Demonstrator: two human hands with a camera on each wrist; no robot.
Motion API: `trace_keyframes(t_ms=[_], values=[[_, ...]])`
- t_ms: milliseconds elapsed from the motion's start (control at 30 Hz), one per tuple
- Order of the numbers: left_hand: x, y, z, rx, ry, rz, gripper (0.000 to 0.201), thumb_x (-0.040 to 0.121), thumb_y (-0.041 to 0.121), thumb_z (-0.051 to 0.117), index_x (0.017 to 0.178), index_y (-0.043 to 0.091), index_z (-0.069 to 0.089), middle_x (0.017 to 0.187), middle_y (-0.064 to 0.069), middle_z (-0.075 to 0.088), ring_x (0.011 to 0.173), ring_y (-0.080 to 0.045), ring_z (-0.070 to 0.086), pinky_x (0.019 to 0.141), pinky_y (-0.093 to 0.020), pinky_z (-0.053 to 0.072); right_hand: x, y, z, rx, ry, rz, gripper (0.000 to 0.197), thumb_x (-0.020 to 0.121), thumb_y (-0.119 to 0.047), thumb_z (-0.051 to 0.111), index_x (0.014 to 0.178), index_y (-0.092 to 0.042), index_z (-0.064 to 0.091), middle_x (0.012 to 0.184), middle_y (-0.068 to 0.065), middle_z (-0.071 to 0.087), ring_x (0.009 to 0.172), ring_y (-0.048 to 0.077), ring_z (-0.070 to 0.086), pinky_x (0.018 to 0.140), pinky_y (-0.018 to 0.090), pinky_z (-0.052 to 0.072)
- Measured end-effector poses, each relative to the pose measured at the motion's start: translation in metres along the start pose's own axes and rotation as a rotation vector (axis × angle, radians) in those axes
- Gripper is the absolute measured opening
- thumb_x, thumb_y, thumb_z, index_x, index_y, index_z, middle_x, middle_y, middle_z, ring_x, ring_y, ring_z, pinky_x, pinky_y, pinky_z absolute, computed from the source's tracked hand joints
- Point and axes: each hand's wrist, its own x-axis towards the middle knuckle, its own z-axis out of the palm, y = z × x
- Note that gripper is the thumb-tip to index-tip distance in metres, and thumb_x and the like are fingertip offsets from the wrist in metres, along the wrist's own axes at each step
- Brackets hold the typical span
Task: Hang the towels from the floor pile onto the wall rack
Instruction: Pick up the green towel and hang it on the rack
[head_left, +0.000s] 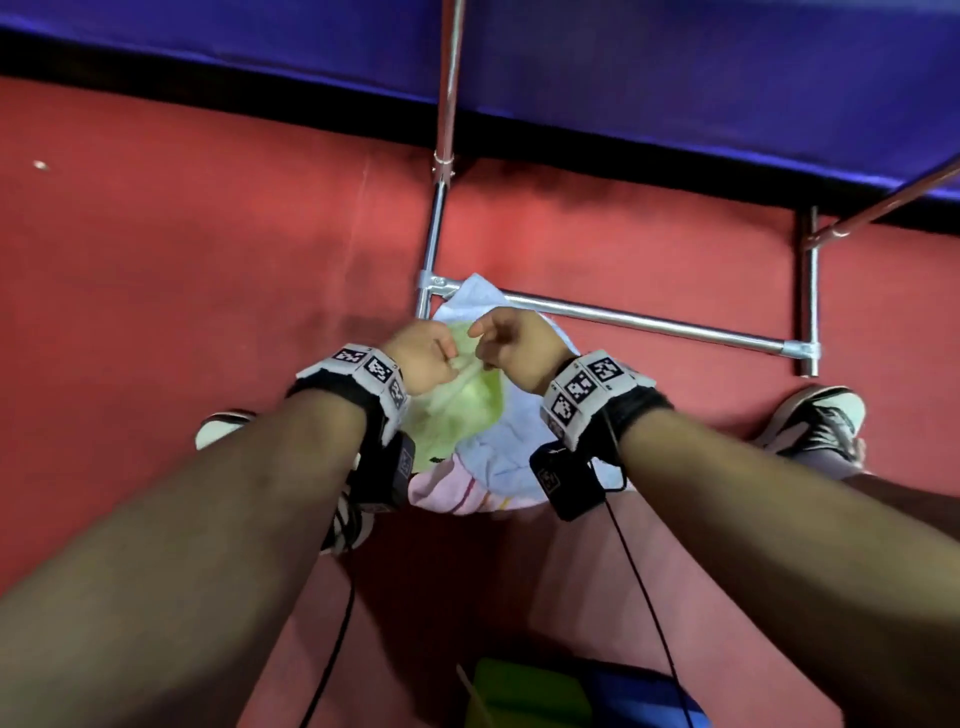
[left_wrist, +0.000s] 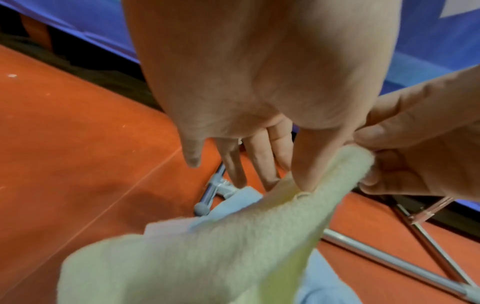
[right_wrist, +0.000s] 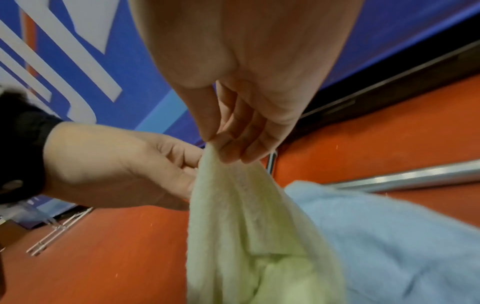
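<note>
Both hands lifting green towel (head_left: 457, 400) off floor pile.
Left hand (head_left: 423, 358) and right hand (head_left: 514, 345) are pinching its top edge together; blue towel (head_left: 511, 447) lying beneath.

Wristbands (head_left: 363, 370): grey-white, carrying black-and-white square markers, sitting over black cuffs.
Wrist units (head_left: 566, 480): black boxes, trailing thin black cables.
Shoes (head_left: 815, 415): black, showing white toes and laces.
Forearms: showing bare, no sleeves.

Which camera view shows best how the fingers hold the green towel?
The right wrist view: the right hand pinches the green towel at its top edge, unobstructed. The left wrist view shows the pinch blurred; the head view shows only the backs of both hands.
</note>
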Motion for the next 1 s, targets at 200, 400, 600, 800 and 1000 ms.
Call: trace_keyframes(t_ms=[200,400,600,800,1000], values=[[-0.037,0.082,-0.028,0.063,0.073,0.081,0.018,0.08,0.003,0.067,0.075,0.019,0.059,0.061,0.007,0.046,0.064,-0.014,0.047,0.062,-0.022,0.039,-0.046,-0.03,-0.077,-0.051,0.144,-0.151,0.03,0.082,0.015,0.044,0.082,-0.011,0.058,0.064,-0.003,0.055,0.06,0.015,0.052,0.07,0.034,0.048],[-0.09,0.171,-0.045,0.365,0.175,0.226,0.014,0.08,0.006,0.061,0.085,0.017,0.068,0.067,0.007,0.052,0.074,-0.019,0.053,0.061,-0.021,0.034,-0.11,-0.072,-0.158,-0.111,0.425,-0.258,0.026,0.083,0.003,0.053,0.077,-0.021,0.061,0.069,-0.007,0.058,0.073,0.016,0.057,0.076,0.027,0.048],[-0.138,0.235,-0.065,0.398,0.35,0.271,0.014,0.081,0.009,0.062,0.09,0.013,0.072,0.084,-0.006,0.066,0.081,-0.021,0.059,0.069,-0.023,0.04,-0.178,-0.098,-0.233,-0.138,0.623,-0.277,0.021,0.084,-0.001,0.054,0.081,-0.021,0.063,0.064,-0.012,0.053,0.072,0.015,0.053,0.068,0.019,0.037],[-0.165,0.305,-0.066,0.018,0.535,0.476,0.012,0.081,0.008,0.069,0.079,0.019,0.069,0.069,0.007,0.063,0.063,-0.004,0.055,0.07,-0.024,0.046,-0.216,-0.105,-0.265,-0.166,0.575,-0.252,0.021,0.083,-0.001,0.053,0.089,-0.015,0.067,0.071,-0.006,0.055,0.076,0.017,0.053,0.073,0.024,0.042],[-0.169,0.337,-0.041,-0.051,0.478,0.575,0.019,0.079,0.001,0.068,0.092,0.015,0.067,0.068,0.01,0.061,0.051,0.009,0.053,0.059,-0.008,0.043,-0.23,-0.103,-0.253,-0.01,0.376,-0.399,0.049,0.081,0.001,0.068,0.127,-0.004,0.053,0.105,0.002,0.058,0.099,0.009,0.054,0.086,0.016,0.042]])
